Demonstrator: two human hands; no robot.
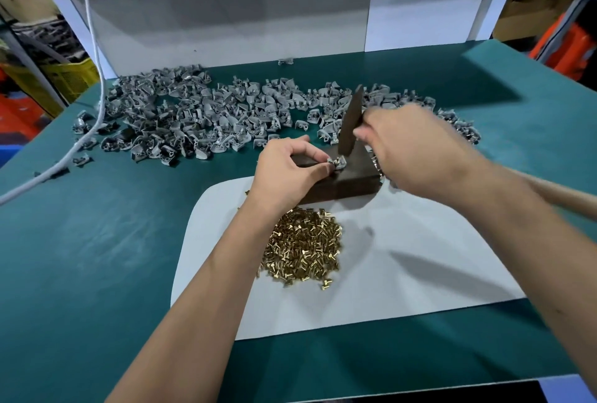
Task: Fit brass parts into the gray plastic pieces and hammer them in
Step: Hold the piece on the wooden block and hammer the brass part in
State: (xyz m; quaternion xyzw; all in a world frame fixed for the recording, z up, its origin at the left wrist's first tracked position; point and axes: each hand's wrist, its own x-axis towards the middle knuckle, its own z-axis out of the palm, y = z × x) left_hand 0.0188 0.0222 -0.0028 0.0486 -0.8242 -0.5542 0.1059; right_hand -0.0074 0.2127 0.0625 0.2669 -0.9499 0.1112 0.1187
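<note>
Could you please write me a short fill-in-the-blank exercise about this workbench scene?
1. The left hand holds a gray piece on a dark ____.
2. The right hand grips a ____.
3. The brass parts lie piled on a ____ sheet.

Missing words: block; hammer; white

Two hands: left (288,166), right (407,146). One hammer (350,126), one dark block (342,181), one white sheet (403,260), one white cable (97,79). Brass parts (303,249) and gray pieces (200,115): too many to count.
</note>
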